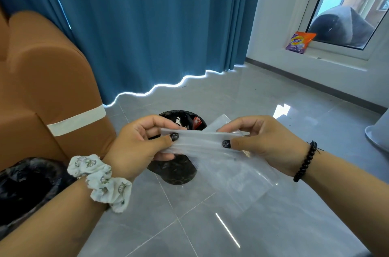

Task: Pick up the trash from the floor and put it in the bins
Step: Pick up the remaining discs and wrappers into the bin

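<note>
Grey tiled floor, blue curtain behind, brown sofa off to the left. Clear plastic bag stretched between left hand and right hand, fingers of both pinching its bunched top edge. Held right above the black-lined bin, some trash already inside. Second black-lined bin at lower left.

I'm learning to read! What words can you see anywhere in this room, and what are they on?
"Tide": on the orange and purple packet on the window ledge; its smaller print is too blurred to read.
Red wrapper in the bin: any print is too small to read.
Nothing else carries words.
</note>
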`<state>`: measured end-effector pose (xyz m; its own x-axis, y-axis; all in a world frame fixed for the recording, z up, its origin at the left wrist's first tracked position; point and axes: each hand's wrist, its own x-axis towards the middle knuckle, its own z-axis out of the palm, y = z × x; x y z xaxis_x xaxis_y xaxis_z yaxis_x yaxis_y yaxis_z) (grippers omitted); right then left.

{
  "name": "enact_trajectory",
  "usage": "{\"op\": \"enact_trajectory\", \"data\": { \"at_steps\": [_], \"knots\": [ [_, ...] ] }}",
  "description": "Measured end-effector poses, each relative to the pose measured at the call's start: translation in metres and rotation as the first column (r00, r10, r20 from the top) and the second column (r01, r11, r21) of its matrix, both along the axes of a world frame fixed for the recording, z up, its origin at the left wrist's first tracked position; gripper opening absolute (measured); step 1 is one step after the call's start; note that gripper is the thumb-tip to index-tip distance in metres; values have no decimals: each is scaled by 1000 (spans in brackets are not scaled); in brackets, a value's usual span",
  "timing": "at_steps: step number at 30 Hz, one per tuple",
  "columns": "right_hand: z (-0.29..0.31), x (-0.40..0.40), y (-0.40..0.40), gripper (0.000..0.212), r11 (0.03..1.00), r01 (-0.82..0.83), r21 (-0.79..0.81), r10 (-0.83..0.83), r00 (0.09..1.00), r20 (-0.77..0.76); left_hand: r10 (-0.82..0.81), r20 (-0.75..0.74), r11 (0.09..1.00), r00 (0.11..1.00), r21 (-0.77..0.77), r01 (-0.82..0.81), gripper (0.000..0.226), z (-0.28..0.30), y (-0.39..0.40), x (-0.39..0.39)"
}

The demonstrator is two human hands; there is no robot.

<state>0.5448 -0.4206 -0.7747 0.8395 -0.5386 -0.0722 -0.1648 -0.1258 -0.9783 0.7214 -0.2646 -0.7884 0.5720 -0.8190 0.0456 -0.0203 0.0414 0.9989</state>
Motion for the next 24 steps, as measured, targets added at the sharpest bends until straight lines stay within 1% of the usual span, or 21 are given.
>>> {"op": "enact_trajectory", "data": {
  "at_steps": [2,4,6,8,9,10,11,13,14,16,17,19,21,22,23,24],
  "knots": [
    [-2,1,1,20,980,43,-194,-40,999,23,2,-64,999,998,37,0,26,-1,-1,-1],
    [-7,2,0,28,903,53,-427,-37,998,46,-5,-143,997,990,77,16,29,-3,-2,0],
    [-13,3,1,33,816,24,-578,2,999,44,-12,-209,994,978,102,34,24,-5,-4,1],
    [-17,5,2,31,741,15,-671,25,998,50,9,-234,994,972,107,17,11,-9,-6,1],
    [-17,5,4,29,732,27,-680,19,998,60,35,-233,995,972,103,-11,7,-10,-7,1],
    [-17,6,5,26,747,44,-664,3,998,70,62,-233,995,971,95,-41,7,-12,-7,2],
    [-16,6,6,20,780,63,-622,-20,997,76,81,-240,995,967,83,-63,10,-14,-8,2],
    [-12,7,8,6,881,107,-461,-103,994,35,101,-262,995,960,47,-92,16,-15,-9,5],
    [-11,8,7,12,917,129,-377,-144,990,-12,103,-272,995,957,24,-100,18,-16,-9,6],
    [-13,8,5,24,959,147,-244,-179,977,-119,96,-284,995,954,-9,-103,22,-17,-9,10],
    [-14,9,5,27,970,153,-189,-183,972,-148,91,-285,995,954,-17,-100,23,-19,-10,11],
    [-18,11,4,30,979,175,-109,-191,969,-155,75,-290,996,954,-20,-84,23,-24,-13,12],
    [-20,13,0,32,967,224,-122,-241,959,-152,53,-310,998,949,-5,-57,22,-32,-20,12],
    [-21,14,-3,33,952,247,-183,-276,948,-160,41,-309,999,950,22,-36,22,-39,-24,15],
    [-22,15,-6,34,921,257,-291,-316,932,-177,32,-287,997,957,71,-12,22,-48,-29,18],
    [-23,15,-9,34,867,251,-431,-362,911,-197,32,-235,989,972,147,3,22,-59,-35,21]
  ]
}}
